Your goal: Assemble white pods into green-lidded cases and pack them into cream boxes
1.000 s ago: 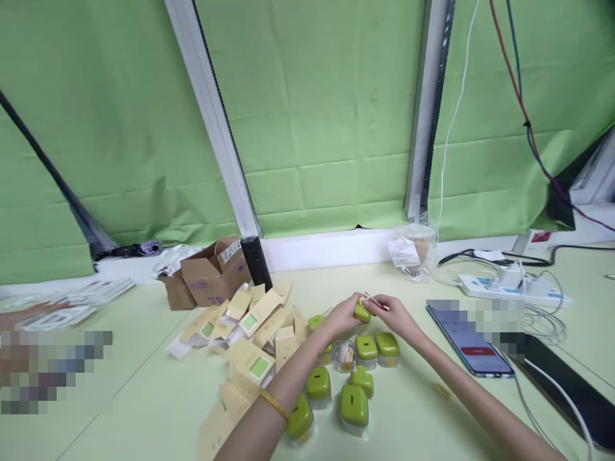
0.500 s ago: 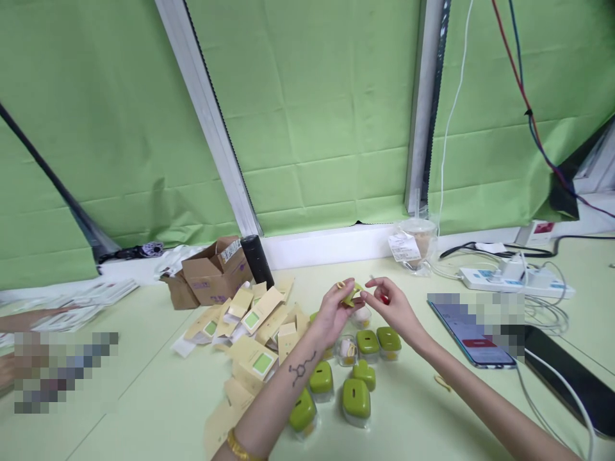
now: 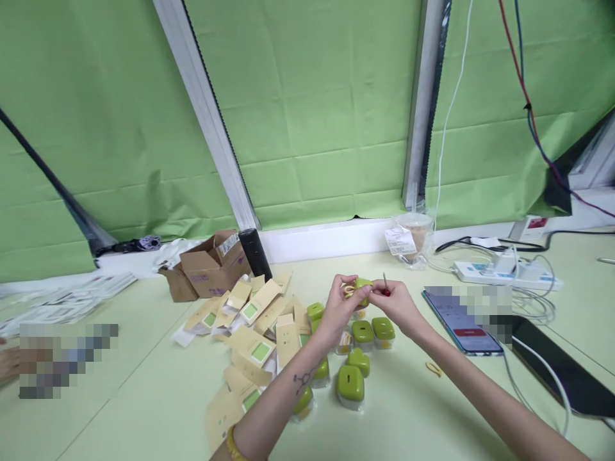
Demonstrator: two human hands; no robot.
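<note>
My left hand point(image 3: 336, 314) is closed around a small green cap point(image 3: 364, 285), with a yellow cord loop point(image 3: 350, 291) by its fingers. My right hand point(image 3: 402, 308) meets it at the cap's right side. It also pinches a small red-handled tool point(image 3: 386, 291) whose thin tip points up. Below the hands stand several clear boxes with slotted green lids, among them one near box point(image 3: 350, 384) and one farther box point(image 3: 383, 328). A loose green piece point(image 3: 359, 363) lies between them. Another yellow loop point(image 3: 433, 369) rests on the table beneath my right forearm.
Opened beige cartons point(image 3: 254, 349) are heaped left of the boxes, before a brown cardboard box point(image 3: 211, 269) and a black cylinder point(image 3: 255, 253). A bagged cup point(image 3: 413, 237), power strip point(image 3: 504, 274), phone point(image 3: 461, 323) and black device point(image 3: 562, 365) are rightward. Another person's hand point(image 3: 9, 363) is far left.
The green cap has turned in my left hand, showing a more solid side. My right hand has come up against it, with the red tool now upright. The whole view has shifted slightly.
</note>
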